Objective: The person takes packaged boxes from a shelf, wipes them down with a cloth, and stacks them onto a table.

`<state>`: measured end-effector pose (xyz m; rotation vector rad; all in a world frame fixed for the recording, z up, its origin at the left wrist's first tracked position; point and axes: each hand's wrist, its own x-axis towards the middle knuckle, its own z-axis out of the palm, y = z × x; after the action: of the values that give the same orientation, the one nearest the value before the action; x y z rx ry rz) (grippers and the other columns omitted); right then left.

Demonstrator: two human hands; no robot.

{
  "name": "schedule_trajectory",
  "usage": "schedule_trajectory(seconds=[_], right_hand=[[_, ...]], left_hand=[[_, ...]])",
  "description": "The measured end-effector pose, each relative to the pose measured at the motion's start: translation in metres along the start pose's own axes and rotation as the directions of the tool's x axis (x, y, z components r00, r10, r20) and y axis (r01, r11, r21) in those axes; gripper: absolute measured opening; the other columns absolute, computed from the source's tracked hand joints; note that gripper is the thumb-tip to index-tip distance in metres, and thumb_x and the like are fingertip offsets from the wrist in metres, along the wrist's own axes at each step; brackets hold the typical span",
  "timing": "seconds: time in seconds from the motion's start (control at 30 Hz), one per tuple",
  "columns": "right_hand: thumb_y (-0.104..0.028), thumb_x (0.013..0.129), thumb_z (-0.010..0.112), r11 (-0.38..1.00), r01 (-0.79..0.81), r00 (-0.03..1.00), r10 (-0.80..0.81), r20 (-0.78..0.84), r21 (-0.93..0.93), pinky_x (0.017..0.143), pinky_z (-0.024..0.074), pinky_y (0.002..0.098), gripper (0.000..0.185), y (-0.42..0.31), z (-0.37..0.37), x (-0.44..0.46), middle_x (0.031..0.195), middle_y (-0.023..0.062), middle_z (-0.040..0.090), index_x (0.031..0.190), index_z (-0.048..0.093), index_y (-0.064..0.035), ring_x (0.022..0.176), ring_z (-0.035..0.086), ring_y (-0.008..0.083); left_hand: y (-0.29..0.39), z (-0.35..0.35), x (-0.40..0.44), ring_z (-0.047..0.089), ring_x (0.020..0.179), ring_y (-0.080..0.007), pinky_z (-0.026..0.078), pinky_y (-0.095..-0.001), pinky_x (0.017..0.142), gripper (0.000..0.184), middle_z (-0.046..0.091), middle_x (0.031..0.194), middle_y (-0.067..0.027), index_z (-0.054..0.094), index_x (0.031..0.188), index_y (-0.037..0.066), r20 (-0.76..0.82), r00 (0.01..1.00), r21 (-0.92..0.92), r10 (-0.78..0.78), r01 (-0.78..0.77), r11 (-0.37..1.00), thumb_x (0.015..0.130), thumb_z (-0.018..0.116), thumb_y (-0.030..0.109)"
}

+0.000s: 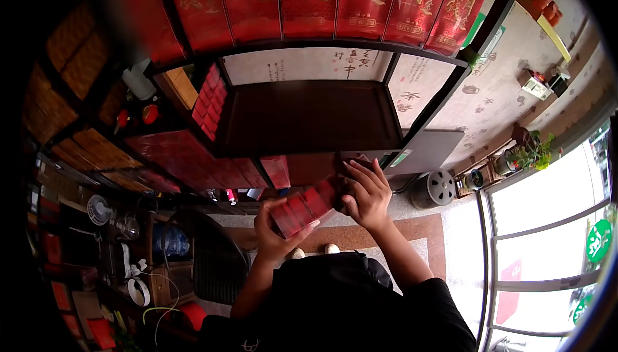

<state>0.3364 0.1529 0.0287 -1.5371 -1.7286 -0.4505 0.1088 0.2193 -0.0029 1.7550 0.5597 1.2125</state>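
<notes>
Left hand (273, 231): partly closed, thumb along one side and fingertips on the other, holding the near end of the red pack (301, 212). Right hand (368, 196): partly open, fingers bent, at the pack's far end; whether it has a firm hold there cannot be told.

Position of the pack: raised in front of the body, between the hands, below the front edge of the shelf (312, 117). It lies at a slant, its far end up and to the right. Surface is glossy, with dark bands across; print is too blurred to read.

Surroundings: small red boxes (209, 102) stand stacked at the left end of the shelf. Above it, tall boxes (309, 4) in red with gold characters stand in a row. To the left, below shelf level, are a black chair (215, 259) and a fan (98, 210). To the right, a round metal bin (432, 189) stands on the floor, near a leafy plant (533, 152); beyond is a bright window (541, 197). Pale shoe tips (331, 248) show below the hands
</notes>
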Motion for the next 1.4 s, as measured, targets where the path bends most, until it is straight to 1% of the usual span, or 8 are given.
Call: schedule_trajectory(seconds=[0.23, 0.63, 0.9, 0.93, 1.03, 1.13, 1.33, 1.4], right_hand=[[-0.046, 0.09, 0.059, 0.958, 0.17, 0.979, -0.192, 0.073, 0.231, 0.1, 0.0472, 0.0423, 0.045, -0.08, 0.015, 0.009, 0.126, 0.016, 0.063, 0.109, 0.069, -0.0062, 0.118, 0.061, 0.0287], [-0.054, 0.088, 0.055, 0.965, 0.261, 0.965, -0.26, -0.04, 0.036, 0.093, 0.0515, 0.0375, 0.05, -0.005, 0.008, -0.002, 0.113, 0.0116, 0.07, 0.104, 0.073, -0.0103, 0.108, 0.067, 0.0246], [-0.043, 0.1, 0.031, 0.985, -0.167, 0.913, 0.166, -0.373, 0.029, 0.104, 0.0387, 0.0531, 0.055, 0.018, 0.02, -0.003, 0.114, 0.0207, 0.065, 0.103, 0.068, -0.0023, 0.115, 0.059, 0.0394], [-0.046, 0.1, 0.03, 0.967, -0.243, 0.887, 0.255, -0.386, 0.08, 0.111, 0.0278, 0.0551, 0.058, 0.012, 0.025, -0.008, 0.137, 0.0257, 0.05, 0.125, 0.058, -0.0016, 0.131, 0.043, 0.0442], [-0.045, 0.099, 0.032, 0.936, -0.305, 0.767, 0.35, -0.539, 0.173, 0.112, 0.0169, 0.0629, 0.058, -0.02, 0.055, -0.007, 0.147, 0.032, 0.032, 0.135, 0.049, -0.0028, 0.138, 0.03, 0.0505], [-0.052, 0.098, 0.038, 0.994, -0.093, 0.938, 0.105, -0.33, 0.055, 0.107, 0.0157, 0.0728, 0.06, -0.054, 0.071, -0.033, 0.143, 0.0388, 0.033, 0.14, 0.046, -0.0089, 0.136, 0.027, 0.0587], [-0.06, 0.086, 0.057, 0.931, 0.358, 0.934, -0.357, 0.024, -0.073, 0.116, 0.0214, 0.0536, 0.047, -0.029, 0.066, -0.088, 0.144, -0.0005, 0.05, 0.128, 0.061, -0.0405, 0.133, 0.046, 0.0226], [-0.058, 0.087, 0.056, 0.969, 0.24, 0.97, -0.238, 0.042, -0.059, 0.115, 0.0216, 0.0553, 0.049, -0.003, 0.055, -0.089, 0.146, 0.0081, 0.047, 0.13, 0.061, -0.0351, 0.137, 0.042, 0.0298]], left_hand=[[-0.006, 0.012, -0.003, 0.061, 0.1, -0.0141, 0.05, -0.0289, 0.084, 0.074, 0.061, 0.112, -0.0081, 0.046, 0.125, 0.001, -0.077, 0.982, -0.324, -0.173, 0.139, 0.936, 0.069, 0.088, 0.026], [-0.006, 0.005, -0.006, 0.061, 0.097, -0.0167, 0.051, -0.0311, 0.081, 0.071, 0.059, 0.105, -0.0109, 0.047, 0.115, 0.003, 0.039, 0.997, -0.052, -0.07, 0.072, 0.996, 0.062, 0.092, 0.017], [0.002, 0.004, -0.003, 0.059, 0.098, -0.0168, 0.05, -0.032, 0.083, 0.07, 0.058, 0.108, -0.0105, 0.046, 0.117, 0.003, -0.021, 1.0, -0.062, 0.005, -0.006, 0.998, 0.065, 0.09, 0.019], [0.0, 0.004, -0.004, 0.058, 0.1, -0.0169, 0.05, -0.0327, 0.085, 0.071, 0.057, 0.11, -0.0106, 0.045, 0.117, 0.003, -0.042, 0.998, -0.058, 0.043, -0.045, 0.997, 0.066, 0.09, 0.021], [-0.008, 0.006, -0.009, 0.055, 0.106, -0.0177, 0.047, -0.0343, 0.091, 0.071, 0.054, 0.115, -0.0099, 0.045, 0.117, 0.004, -0.139, 0.987, -0.252, -0.076, 0.038, 0.967, 0.067, 0.09, 0.028], [-0.022, 0.007, -0.01, 0.054, 0.11, -0.022, 0.043, -0.0375, 0.098, 0.076, 0.054, 0.119, -0.0087, 0.045, 0.126, 0.002, -0.268, 0.959, -0.379, -0.096, -0.013, 0.925, 0.07, 0.086, 0.034], [-0.013, -0.001, -0.012, 0.049, 0.125, -0.026, 0.039, -0.0407, 0.106, 0.07, 0.048, 0.137, -0.0146, 0.041, 0.135, 0.0, -0.325, 0.937, -0.532, -0.131, -0.067, 0.844, 0.086, 0.069, 0.04], [-0.04, -0.009, -0.024, 0.05, 0.126, -0.0262, 0.039, -0.0428, 0.107, 0.065, 0.048, 0.141, -0.012, 0.042, 0.139, 0.002, -0.346, 0.905, -0.672, -0.247, -0.056, 0.738, 0.092, 0.061, 0.042]])
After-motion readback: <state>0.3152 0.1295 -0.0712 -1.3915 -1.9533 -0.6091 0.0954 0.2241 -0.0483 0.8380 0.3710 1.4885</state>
